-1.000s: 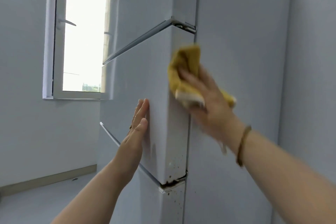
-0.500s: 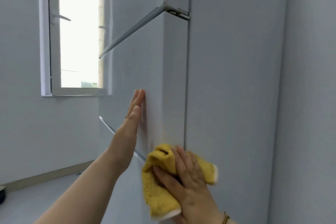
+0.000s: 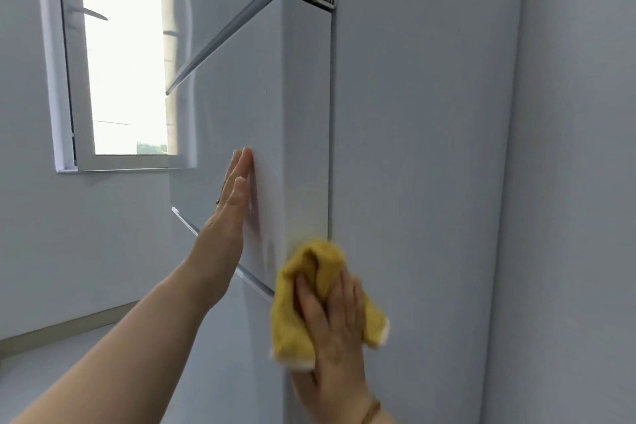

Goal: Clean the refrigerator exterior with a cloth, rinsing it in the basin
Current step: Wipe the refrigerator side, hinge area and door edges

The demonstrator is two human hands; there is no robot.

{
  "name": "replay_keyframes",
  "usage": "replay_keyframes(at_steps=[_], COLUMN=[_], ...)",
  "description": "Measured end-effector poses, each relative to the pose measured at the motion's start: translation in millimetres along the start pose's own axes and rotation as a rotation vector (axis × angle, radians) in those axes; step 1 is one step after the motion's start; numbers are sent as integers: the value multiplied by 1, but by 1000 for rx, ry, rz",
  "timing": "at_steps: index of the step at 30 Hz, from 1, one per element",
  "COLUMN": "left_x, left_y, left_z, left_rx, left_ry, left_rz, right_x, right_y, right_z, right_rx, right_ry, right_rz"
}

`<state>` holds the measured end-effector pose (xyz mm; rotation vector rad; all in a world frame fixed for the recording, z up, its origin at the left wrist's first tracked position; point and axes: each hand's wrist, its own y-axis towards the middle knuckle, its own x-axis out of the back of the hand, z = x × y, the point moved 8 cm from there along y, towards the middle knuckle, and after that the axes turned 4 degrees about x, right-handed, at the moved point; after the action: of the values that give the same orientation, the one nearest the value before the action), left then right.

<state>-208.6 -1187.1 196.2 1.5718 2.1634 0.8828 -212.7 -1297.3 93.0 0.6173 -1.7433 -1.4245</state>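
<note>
1. Your right hand has barely shifted since half a second ago, palm flat, pressing the yellow cloth on the refrigerator edge, lower centre.
2. Your left hand, open and empty, lies flat on the door, mid-frame.
3. Upper left, a window.

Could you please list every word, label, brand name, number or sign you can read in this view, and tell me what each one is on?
None: no readable text shows anywhere in this view.
The refrigerator door fronts and side are plain, with no badge or sticker in sight.
The yellow cloth under the right hand has no tag or print.
The left hand rests flat on a bare door.
The window frame and the wall carry no sign.
</note>
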Motion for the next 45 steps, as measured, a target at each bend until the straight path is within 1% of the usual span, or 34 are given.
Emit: replay_keyframes(at_steps=[2,3,6,8,11,12,14,15,17,19,21,23,24,25,26,28,29,32,34,37,40,43,45], left_x=[-3,-3,-3,-1,4,5,8,11,14,7,-7,-13,-13,-11,-9,-6,-5,-3,0,3,3,2,2], left_y=[0,0,0,2,-1,-4,-19,-30,-55,-76,-87,-90,-89,-87,-86,-85,-85,-83,-81,-80,-79,-78,-78], left_z=[-1,-2,-1,-2,-3,-1,10,20,45,71,87,93,94,93,95,97,98,98,97,96,96,98,97], left_rx=[-5,-6,6,10,17,20,19,13,31,91,127,166,163,147,132,118,112,68,45,35,5,20,35], left_ry=[-35,-19,95,139,197,202,250,294,334,315,297,279,282,296,315,350,362,369,381,395,389,344,313], left_rz=[20,33,54,60,72,76,62,47,31,87,164,190,197,195,200,203,202,193,194,208,203,198,197], right_x=[-7,-6,4,10,12,10,5,1,-15,-33,-43,-41,-35,-30,-25,-15,-11,-12,-11,-1,4,8,8], right_y=[-34,-39,-24,-5,17,19,6,-10,-55,-105,-134,-132,-119,-102,-86,-51,-37,-32,-46,-44,-30,-20,-20], right_z=[-2,-4,-10,-15,-20,-18,-13,-8,-1,4,4,2,0,-2,-4,-6,-5,0,2,1,7,18,19], right_rx=[39,56,131,113,-37,-69,-84,-94,-164,-306,-434,-503,-559,-624,-643,-600,-547,-395,-340,-362,-385,-377,-330], right_ry=[-85,-85,12,121,265,266,194,158,126,134,181,193,225,296,336,357,337,224,211,231,188,153,139], right_rz=[63,84,131,163,141,118,71,67,118,207,213,192,134,119,88,-14,-54,-81,-91,-88,-84,-85,-74])
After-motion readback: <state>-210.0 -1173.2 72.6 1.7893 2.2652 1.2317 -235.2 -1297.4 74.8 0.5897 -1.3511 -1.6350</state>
